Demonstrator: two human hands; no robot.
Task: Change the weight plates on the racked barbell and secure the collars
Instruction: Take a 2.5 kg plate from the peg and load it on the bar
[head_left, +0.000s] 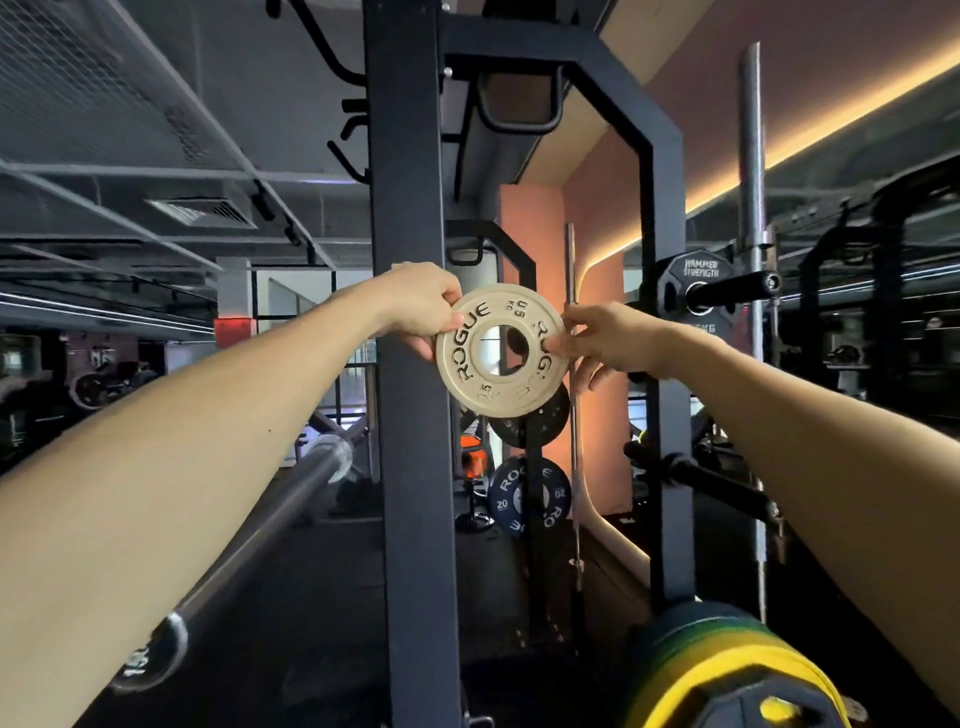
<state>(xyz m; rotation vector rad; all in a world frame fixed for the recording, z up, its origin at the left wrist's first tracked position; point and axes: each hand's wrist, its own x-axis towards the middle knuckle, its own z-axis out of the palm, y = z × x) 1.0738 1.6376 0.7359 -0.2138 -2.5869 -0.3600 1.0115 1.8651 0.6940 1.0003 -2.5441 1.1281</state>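
While both arms reach forward, the small cream plate (501, 349) hangs in the air just right of the dark rack upright (410, 364), its left rim overlapping that post from this angle. The left hand (421, 306) pinches the plate's upper left rim, fingers curled behind and thumb on the face. The right hand (602, 340) pinches the right rim in the same way, with its lower fingers spread loosely beneath. No peg or sleeve passes through the centre hole; only background shows through it.

Judging by its size and thin profile, this is a light change plate, rigid and hard, unlikely to flex or break. Its rim is narrow and probably smooth, so a fingertip pinch could slip; a thumb hooked through the centre hole would give a surer hold for one-handed carrying. The raised lettering offers a little friction.

Below the plate and right of the upright, a dark plate (540, 423) and a blue plate (530, 499) sit on storage pegs. Left of the upright, the barbell (291, 499) runs toward the camera with its near sleeve bare. Low and well right of the upright, a yellow and green plate stack (727, 665) lies close to the camera. No collar is plainly visible.
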